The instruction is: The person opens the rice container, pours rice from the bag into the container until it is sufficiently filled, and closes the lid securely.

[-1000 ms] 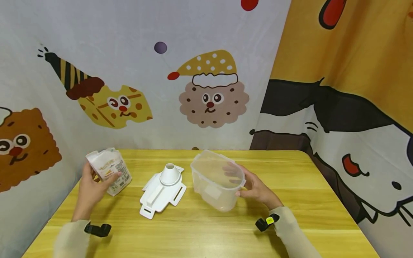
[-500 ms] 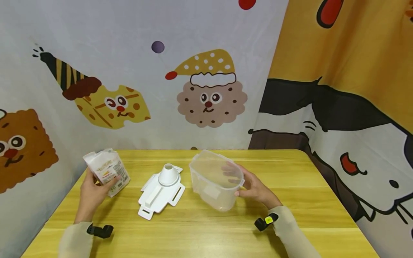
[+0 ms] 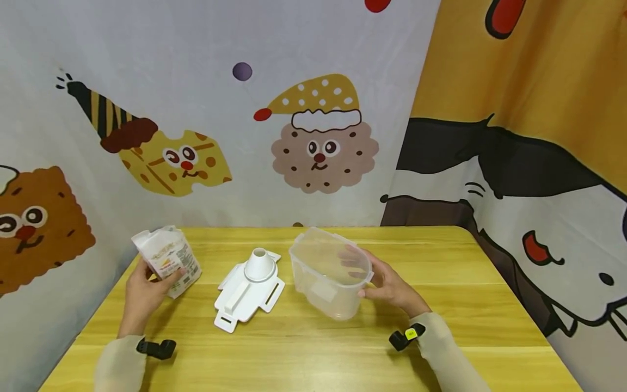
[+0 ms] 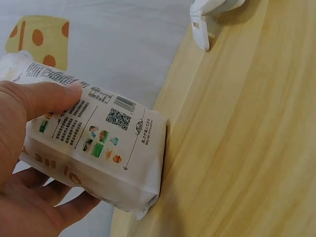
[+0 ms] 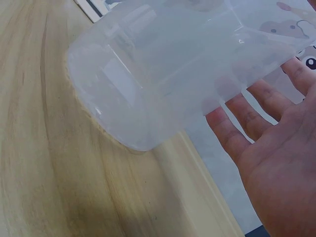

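Hands on packet and container at the wooden table

Left hand (image 3: 144,291) grips a white paper packet printed with text, small pictures and a square code (image 3: 166,260), thumb laid across the printed face and fingers curled beneath it. The packet is tilted, its lower end resting on the far left part of the yellow wooden table (image 3: 313,348) (the left wrist view shows that end just at the table edge).

Right hand (image 3: 389,286) holds a clear oval plastic container (image 3: 329,277) by its right side. The thumb lies against the near wall, and the fingers, nearly straight, press the far wall and show through the plastic. The container stands tipped, its mouth facing up and toward the person, its base on the table right of centre.

Between the two lies a flat white plastic lid with a raised round spout (image 3: 250,288), apart from both hands.

A cartoon-printed cloth backdrop (image 3: 313,136) hangs behind the table.
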Motion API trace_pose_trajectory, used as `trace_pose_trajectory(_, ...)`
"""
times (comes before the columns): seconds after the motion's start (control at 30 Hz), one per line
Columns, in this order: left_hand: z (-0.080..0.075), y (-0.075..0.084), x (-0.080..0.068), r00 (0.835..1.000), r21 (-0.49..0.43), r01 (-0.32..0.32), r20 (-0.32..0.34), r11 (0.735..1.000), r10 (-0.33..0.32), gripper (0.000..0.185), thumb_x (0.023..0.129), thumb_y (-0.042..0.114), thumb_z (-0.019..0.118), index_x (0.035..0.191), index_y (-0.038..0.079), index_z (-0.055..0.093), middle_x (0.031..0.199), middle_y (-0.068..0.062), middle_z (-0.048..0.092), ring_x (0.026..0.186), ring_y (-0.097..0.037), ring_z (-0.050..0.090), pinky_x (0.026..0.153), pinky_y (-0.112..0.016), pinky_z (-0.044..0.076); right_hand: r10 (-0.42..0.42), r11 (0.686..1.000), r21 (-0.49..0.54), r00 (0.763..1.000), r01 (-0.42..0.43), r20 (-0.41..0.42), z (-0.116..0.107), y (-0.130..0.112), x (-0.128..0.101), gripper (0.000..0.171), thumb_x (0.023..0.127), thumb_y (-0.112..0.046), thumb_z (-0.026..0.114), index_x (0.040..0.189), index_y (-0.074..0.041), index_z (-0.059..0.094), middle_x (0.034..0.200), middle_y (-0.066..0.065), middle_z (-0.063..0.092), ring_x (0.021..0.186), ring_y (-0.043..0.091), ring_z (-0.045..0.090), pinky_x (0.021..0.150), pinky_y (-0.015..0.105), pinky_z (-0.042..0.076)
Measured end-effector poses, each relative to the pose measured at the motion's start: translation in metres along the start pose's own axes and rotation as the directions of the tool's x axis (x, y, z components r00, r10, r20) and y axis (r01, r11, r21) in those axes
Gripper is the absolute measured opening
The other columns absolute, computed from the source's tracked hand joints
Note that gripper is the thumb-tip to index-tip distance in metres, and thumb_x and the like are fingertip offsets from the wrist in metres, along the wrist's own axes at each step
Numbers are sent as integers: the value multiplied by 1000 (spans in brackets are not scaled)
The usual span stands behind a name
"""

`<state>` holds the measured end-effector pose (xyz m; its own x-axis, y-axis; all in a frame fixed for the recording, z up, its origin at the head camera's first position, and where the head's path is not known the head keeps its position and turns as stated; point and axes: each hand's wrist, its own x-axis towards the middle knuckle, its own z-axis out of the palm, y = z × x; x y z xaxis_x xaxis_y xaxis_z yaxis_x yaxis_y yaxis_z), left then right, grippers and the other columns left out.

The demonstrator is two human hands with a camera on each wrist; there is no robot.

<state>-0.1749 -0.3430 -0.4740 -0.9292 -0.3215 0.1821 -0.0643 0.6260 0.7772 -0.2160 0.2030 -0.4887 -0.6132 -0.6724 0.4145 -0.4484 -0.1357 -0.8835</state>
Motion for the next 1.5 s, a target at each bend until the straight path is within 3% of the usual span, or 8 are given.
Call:
trace_pose_trajectory(0.1,1,0,2,1000,-4,7,30,1000,-7,71,93,36,77,148,6,43,136,-22,59,118,-30,57,71,-6,42,-1,1000,-10,1000,1,-5,-1,-2,1,93,90,-6,74,163,-2,15,161,31,31,143,54,38,111,73,34)
trace_pose_trajectory(0.2,2,-2,3,999,-7,12,44,1000,-12,73,92,36,78,148,6,43,136,-24,58,119,-33,57,70,-6,42,-3,1000,-14,1000,3,-8,-1,-3,3,93,90,-6,74,163,-2,16,161,31,31,143,56,38,110,74,34)
trace_pose_trajectory(0.5,4,-5,0,999,-4,38,-5,999,-38,67,88,32,82,143,9,53,132,-19,63,102,-6,54,70,-7,45,1,1000,0,1000,-1,4,0,-2,1,94,90,-4,73,163,-2,14,161,33,29,142,59,36,106,82,29)
trace_pose_trajectory(0.7,4,-5,-1,999,-16,25,-29,1000,-25,63,87,28,84,140,9,56,129,-19,64,100,-5,55,68,-8,48,13,1000,-10,1000,-13,4,1,-3,1,94,90,-6,74,163,-3,15,161,32,30,143,56,37,109,77,32)
trace_pose_trajectory(0.83,4,-2,-1,999,-24,4,-40,1000,-5,62,86,27,84,139,9,58,129,-19,65,95,2,54,67,-9,49,12,1000,-14,1000,-12,11,1,-3,1,94,90,-2,72,163,-2,15,161,32,30,143,57,36,111,72,34)
trace_pose_trajectory(0.93,5,-1,-1,999,-28,-10,-47,1000,9,61,86,28,85,138,9,59,127,-19,66,92,8,51,68,-9,48,17,1000,-7,1000,-17,16,0,-5,1,94,89,2,71,163,-2,15,161,32,30,143,57,36,110,75,32)
trace_pose_trajectory(1.17,6,6,-3,999,-32,-34,-32,999,33,62,85,29,86,138,10,60,127,-16,66,95,6,52,71,-8,47,40,999,2,999,-40,16,2,-9,0,94,87,9,69,163,-2,15,162,31,29,143,59,34,107,81,29)
trace_pose_trajectory(1.5,7,24,-7,995,-58,-95,-35,994,93,61,82,26,89,134,10,62,121,-16,68,92,8,53,71,-8,49,48,999,-26,998,-47,47,-2,-13,0,97,86,10,71,163,-1,13,161,34,28,142,59,35,108,78,32)
